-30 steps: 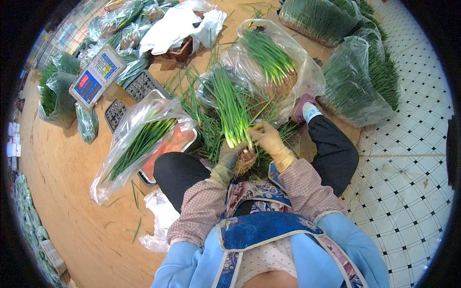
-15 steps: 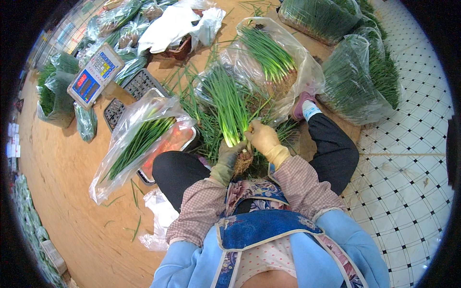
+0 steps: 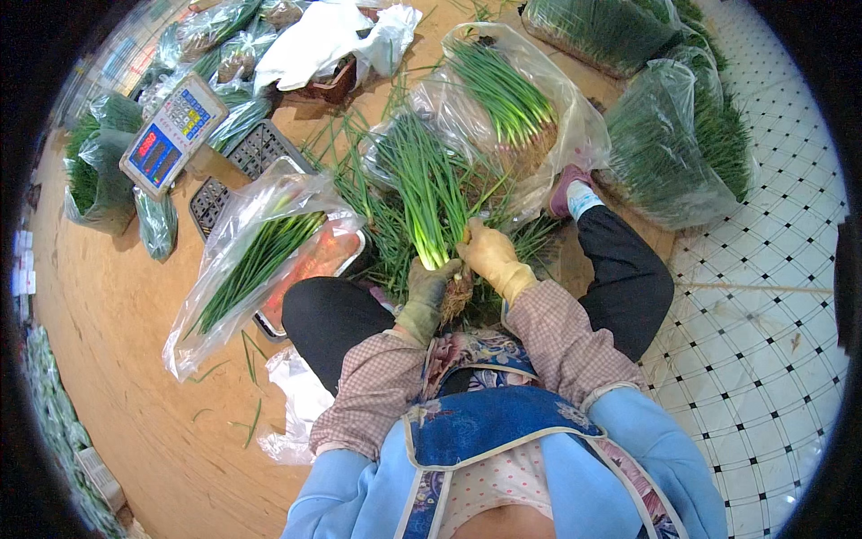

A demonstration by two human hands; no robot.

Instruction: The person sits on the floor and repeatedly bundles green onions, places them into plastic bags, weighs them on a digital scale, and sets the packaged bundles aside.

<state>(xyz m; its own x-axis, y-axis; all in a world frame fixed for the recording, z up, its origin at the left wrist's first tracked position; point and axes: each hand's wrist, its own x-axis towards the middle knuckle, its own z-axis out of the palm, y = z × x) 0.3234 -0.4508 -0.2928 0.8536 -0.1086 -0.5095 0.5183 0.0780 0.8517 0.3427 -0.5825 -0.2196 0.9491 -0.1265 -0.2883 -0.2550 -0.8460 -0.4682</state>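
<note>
A bunch of green onions point(image 3: 420, 184) is gripped near its white lower ends by my left hand point(image 3: 424, 292), in a soiled glove, its leaves pointing away from me. Brown stringy roots point(image 3: 456, 301) hang below, between my hands. At the right side of the bunch, my right hand point(image 3: 492, 256), in a yellowish glove, has its fingers closed against the stalks; whether it pinches a single stalk is hidden. Loose green leaves point(image 3: 377, 229) lie around and under the bunch. Beyond it, more green onions point(image 3: 503, 90) with roots lie on an open clear plastic bag point(image 3: 575, 117).
To the left, a clear bag of green onions point(image 3: 256, 269) rests on a tray point(image 3: 350, 260) beside a scale with a lit display point(image 3: 171, 135). Bagged greens point(image 3: 669, 139) stand at right by the tiled floor point(image 3: 745, 359). A white plastic bag point(image 3: 323, 49) covers a brown container at the back.
Both hands keep nearly the same place at the bunch, with only a slight shift of the right fingers. The whole view has moved a little.
</note>
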